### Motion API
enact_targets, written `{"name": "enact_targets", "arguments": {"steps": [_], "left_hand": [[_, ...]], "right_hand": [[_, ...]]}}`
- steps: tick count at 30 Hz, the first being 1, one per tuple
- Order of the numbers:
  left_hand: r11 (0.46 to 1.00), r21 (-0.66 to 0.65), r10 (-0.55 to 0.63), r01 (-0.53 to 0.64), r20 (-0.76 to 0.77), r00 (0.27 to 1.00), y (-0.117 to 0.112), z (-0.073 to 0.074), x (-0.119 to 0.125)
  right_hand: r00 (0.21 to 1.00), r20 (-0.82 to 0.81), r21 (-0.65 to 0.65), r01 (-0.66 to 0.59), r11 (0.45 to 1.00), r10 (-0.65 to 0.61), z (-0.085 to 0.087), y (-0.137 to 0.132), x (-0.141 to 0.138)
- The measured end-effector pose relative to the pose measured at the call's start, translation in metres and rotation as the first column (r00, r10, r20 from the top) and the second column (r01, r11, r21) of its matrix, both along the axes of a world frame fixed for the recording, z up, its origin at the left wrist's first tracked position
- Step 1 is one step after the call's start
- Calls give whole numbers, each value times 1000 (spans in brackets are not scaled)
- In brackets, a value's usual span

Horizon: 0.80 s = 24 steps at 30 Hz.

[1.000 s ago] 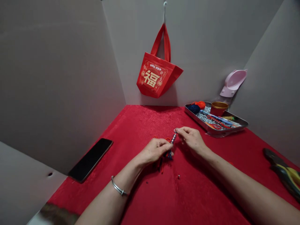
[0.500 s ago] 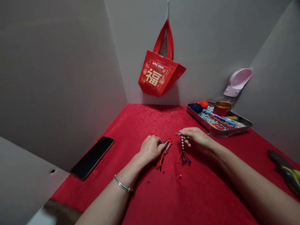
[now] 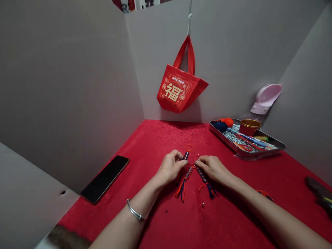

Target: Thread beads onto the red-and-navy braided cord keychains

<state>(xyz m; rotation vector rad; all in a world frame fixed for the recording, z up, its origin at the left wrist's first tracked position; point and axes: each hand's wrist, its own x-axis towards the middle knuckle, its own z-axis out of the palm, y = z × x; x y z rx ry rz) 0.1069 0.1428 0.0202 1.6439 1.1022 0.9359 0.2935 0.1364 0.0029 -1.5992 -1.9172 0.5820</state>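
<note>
My left hand [image 3: 171, 166] pinches a beaded cord braid [image 3: 186, 155] between thumb and fingers; an orange loop [image 3: 188, 148] sticks out at its top. Just below the fingertips lies a second strand [image 3: 184, 185], braided in orange and dark blue with pale beads and loose tassel ends. Closed at the fingertips, my right hand [image 3: 212, 167] grips the upper end of another beaded braid [image 3: 203, 178], whose tassel points down and right. The tops of these two lower strands nearly meet; whether they touch I cannot tell. A small shiny bead [image 3: 203, 204] rests nearer me on the red cloth [image 3: 181, 224].
At the back right, a metal tray [image 3: 281, 145] holds yarn balls, metal pieces, pens and a red-gold cup [image 3: 249, 127]. A phone [image 3: 105, 180] lies left, pliers [image 3: 320, 193] far right. Orange-blue cords [image 3: 265, 194] lie beyond my right forearm. A red bag [image 3: 180, 88] hangs behind.
My right hand has come left and closer to my left hand, bringing its braid beside the other strand. A looped braid now shows above my left fingers. The view has tilted up slightly.
</note>
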Motion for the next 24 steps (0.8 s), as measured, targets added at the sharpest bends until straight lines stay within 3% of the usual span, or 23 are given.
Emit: {"name": "enact_targets", "arguments": {"steps": [3, 6, 10, 12, 14, 16, 18, 22, 24], "left_hand": [[987, -153, -2, 43, 258, 966, -5, 5, 5], [951, -273, -17, 143, 417, 909, -10, 8, 9], [932, -259, -120, 253, 436, 892, -15, 8, 11], [923, -278, -139, 266, 403, 905, -15, 8, 10], [891, -325, -173, 317, 401, 899, -15, 8, 8], [851, -360, -209, 383, 437, 875, -13, 7, 6], [852, -362, -183, 379, 471, 863, -11, 7, 5], [918, -339, -1, 206, 518, 856, -5, 10, 2], [939, -317, 69, 135, 556, 828, -3, 12, 0]], "right_hand": [[997, -28, 114, 71, 991, -68, 8, -4, -4], [949, -316, 57, 15, 998, 4, 20, -10, -12], [715, -698, -109, -164, 980, 42, 25, -12, -26], [618, -786, -150, -195, 969, 2, 25, -12, -30], [572, -819, -196, -211, 958, -41, 25, -11, -32], [561, -824, -241, -232, 943, -72, 26, -10, -33], [568, -819, -252, -231, 940, -81, 27, -10, -33], [657, -747, -219, -96, 971, -104, 26, -12, -30], [716, -692, -229, -103, 968, -87, 25, -15, -29]]}}
